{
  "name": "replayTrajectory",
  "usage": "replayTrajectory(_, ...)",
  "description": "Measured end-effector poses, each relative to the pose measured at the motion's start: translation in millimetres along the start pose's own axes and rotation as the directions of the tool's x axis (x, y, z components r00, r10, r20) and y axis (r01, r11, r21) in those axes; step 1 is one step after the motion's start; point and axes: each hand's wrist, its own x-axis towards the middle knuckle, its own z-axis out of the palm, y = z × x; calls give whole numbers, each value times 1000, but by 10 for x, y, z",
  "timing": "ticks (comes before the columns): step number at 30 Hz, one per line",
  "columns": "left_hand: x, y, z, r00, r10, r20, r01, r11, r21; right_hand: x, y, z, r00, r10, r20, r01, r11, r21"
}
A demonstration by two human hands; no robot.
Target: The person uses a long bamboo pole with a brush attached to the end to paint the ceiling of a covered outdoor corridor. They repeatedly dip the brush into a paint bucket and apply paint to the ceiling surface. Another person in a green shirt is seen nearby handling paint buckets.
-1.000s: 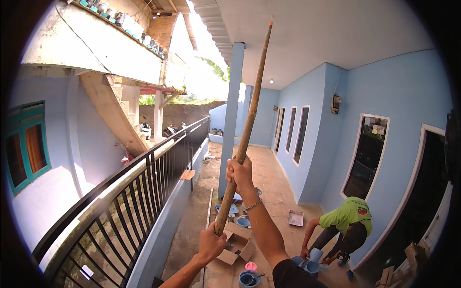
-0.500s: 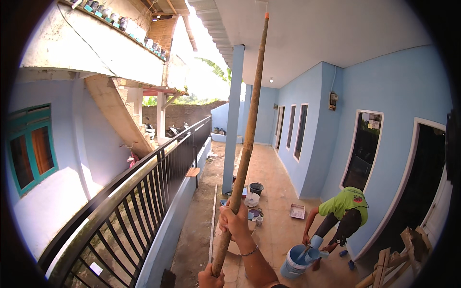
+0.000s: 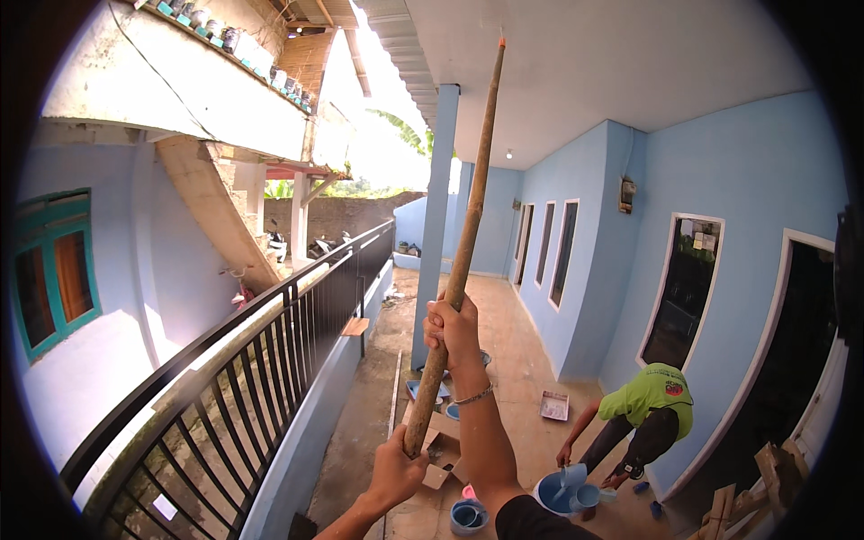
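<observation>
A long bamboo pole (image 3: pixel 477 198) rises at a slant from my hands toward the white ceiling (image 3: pixel 621 54). Its far end has an orange tip (image 3: pixel 502 42); what is fixed beyond that is too faint to make out. My left hand (image 3: pixel 398 470) is wrapped round the pole's lower end. Higher up, my right hand (image 3: pixel 454 331), with a bracelet on its wrist, grips the same pole. Below my right forearm stand a small bucket of blue paint (image 3: pixel 468 515) and an opened cardboard box (image 3: pixel 443 443).
At right a co-worker in a green shirt (image 3: pixel 652 396) bends over a bucket of blue paint (image 3: pixel 549 490), handling blue containers. A paint tray (image 3: pixel 554 405) lies on the tiles. A black railing (image 3: pixel 270 360) runs along the left, near a blue post (image 3: pixel 438 216). Wooden pieces (image 3: pixel 747 495) stand lower right.
Both hands have risen in view with the pole, and more of my forearms shows. The orange tip sits slightly lower in the picture. The co-worker stays bent at the bucket.
</observation>
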Motion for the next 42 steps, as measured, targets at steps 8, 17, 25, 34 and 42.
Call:
replayTrajectory(8,1918,-53,650,996,83,-31,-83,997,3,1930,45,-958,1000,-7,26,7,1000,-22)
replayTrajectory(17,3859,8,1197,999,49,16,-48,995,-84,3878,-30,-1757,1000,2,1,-2,999,-35)
replayTrajectory(25,3916,-313,1252,994,109,-29,-109,994,-5,3890,185,-1836,1000,19,4,-18,999,-51)
replayTrajectory(34,1942,-789,777,999,23,-25,-25,998,-59,1829,592,-1125,999,44,-14,-45,998,-34)
replayTrajectory(42,87,-990,300,997,-80,6,80,991,-105,-17,687,-400,999,47,-4,-47,997,-63)
